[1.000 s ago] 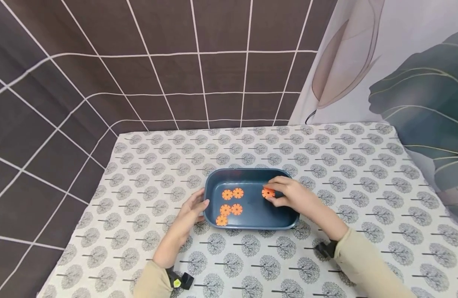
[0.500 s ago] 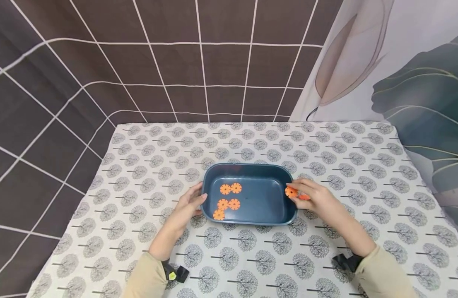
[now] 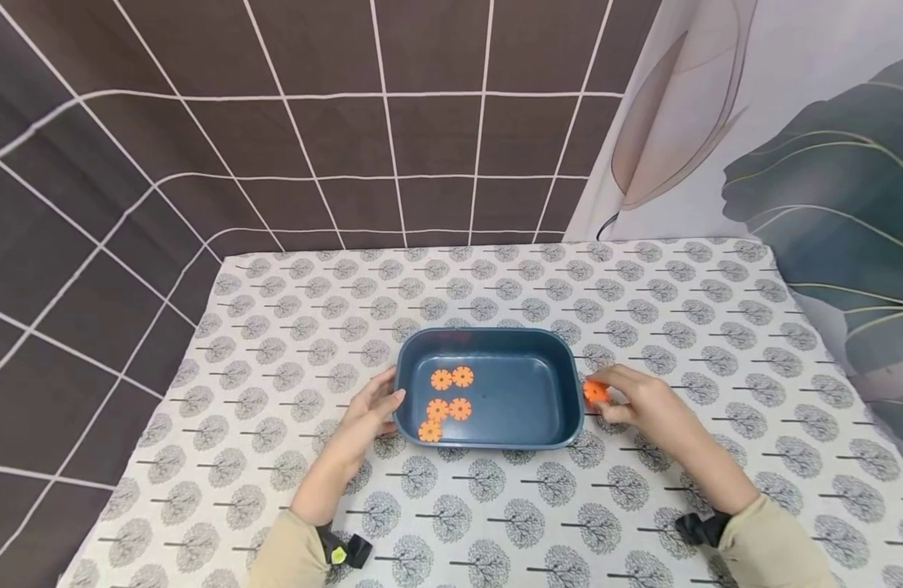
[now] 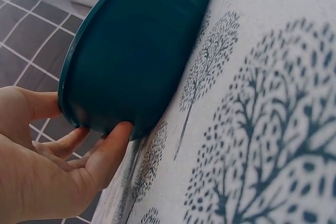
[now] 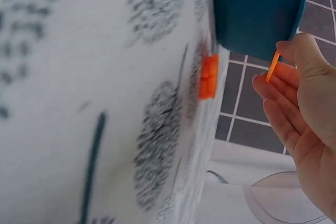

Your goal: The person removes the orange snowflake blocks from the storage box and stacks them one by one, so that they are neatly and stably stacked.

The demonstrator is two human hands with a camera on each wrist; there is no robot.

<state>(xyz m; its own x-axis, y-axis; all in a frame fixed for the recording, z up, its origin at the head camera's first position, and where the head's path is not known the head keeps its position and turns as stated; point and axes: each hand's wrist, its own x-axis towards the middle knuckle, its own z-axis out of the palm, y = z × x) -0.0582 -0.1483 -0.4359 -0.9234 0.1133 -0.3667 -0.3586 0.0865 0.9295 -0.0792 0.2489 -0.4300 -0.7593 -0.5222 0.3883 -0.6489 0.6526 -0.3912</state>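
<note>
Here's my left hand (image 3: pixel 363 414), gripping the left end of the blue tray (image 3: pixel 521 400), thumb at the rim, fingers against the outer wall. My right hand (image 3: pixel 638 396) is just off the right end, pinching an orange disc (image 5: pixel 273 66) between thumb and fingers; another orange item (image 5: pixel 208 77) sits on the table (image 3: pixel 518 506) near it. Inside, left side: five orange discs (image 3: pixel 437 410), two far, three near.
</note>
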